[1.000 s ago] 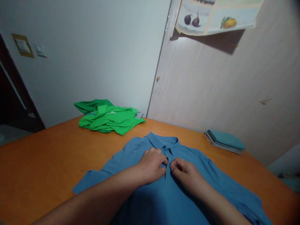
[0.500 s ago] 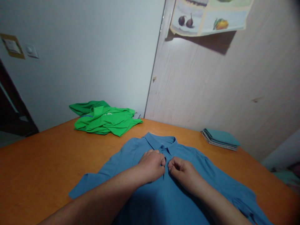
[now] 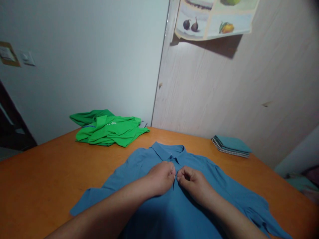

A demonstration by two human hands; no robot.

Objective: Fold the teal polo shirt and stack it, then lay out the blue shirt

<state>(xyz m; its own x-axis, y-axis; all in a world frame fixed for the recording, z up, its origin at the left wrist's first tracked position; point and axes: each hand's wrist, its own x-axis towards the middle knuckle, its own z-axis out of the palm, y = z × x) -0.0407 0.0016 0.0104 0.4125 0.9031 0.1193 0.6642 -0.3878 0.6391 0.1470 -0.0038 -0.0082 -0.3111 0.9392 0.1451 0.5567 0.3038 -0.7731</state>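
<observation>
A blue polo shirt point(image 3: 139, 166) lies spread face up on the orange table point(image 3: 45, 172), collar pointing away from me. My left hand point(image 3: 160, 176) is curled, its fingertips pinching the left edge of the button placket just below the collar. My right hand point(image 3: 190, 181) pinches the opposite edge of the placket. The two hands nearly touch at the middle of the shirt's chest. The button between the fingertips is hidden.
A crumpled green shirt point(image 3: 109, 127) lies at the table's far left by the wall. A small stack of folded cloths point(image 3: 230, 146) rests at the far right edge. A pale wooden door point(image 3: 224, 83) with a fruit poster point(image 3: 211, 18) stands behind the table.
The view has drifted, shifting everything slightly left and down. Both hands stay pinched on the placket and have crept a little closer to the collar.
</observation>
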